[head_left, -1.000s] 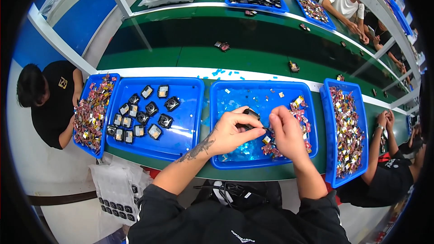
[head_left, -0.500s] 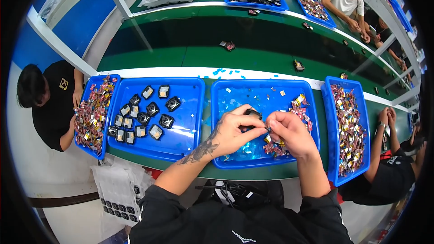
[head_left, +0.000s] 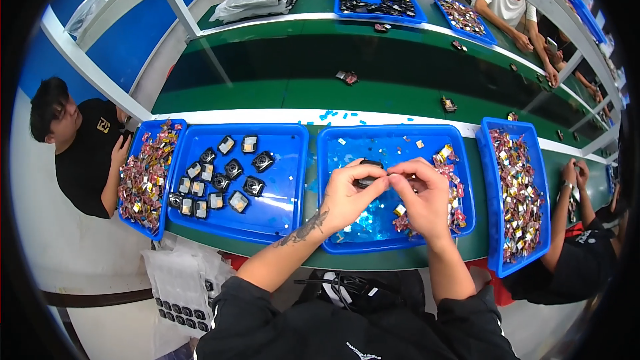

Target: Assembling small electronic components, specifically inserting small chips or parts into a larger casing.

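Observation:
Over the right-hand blue tray [head_left: 327, 160], my left hand [head_left: 350, 193] is closed around a small black square housing [head_left: 371, 163], partly hidden by the fingers. My right hand [head_left: 427, 197] meets it from the right, thumb and fingertips pinched together against the left fingertips. Whatever the right hand pinches is too small and covered to make out. Beneath and beside that hand, a pile of small pink, yellow and silver parts [head_left: 456, 190] lies in the tray. Bits of blue film [head_left: 363, 223] are scattered over the tray's floor.
Left of my hands, another blue tray [head_left: 277, 223] holds several black square housings [head_left: 233, 169]. Narrow bins of small parts [head_left: 150, 173] [head_left: 517, 193] flank the trays. Beyond runs a green conveyor [head_left: 287, 87] with scattered pieces. A white frame post [head_left: 100, 70] rises at left. Co-workers sit around.
My right hand has turned inward, its fingertips now touching the left ones. The whole view has shifted slightly. The person at left has raised their head, and pieces on the conveyor appear slightly displaced.

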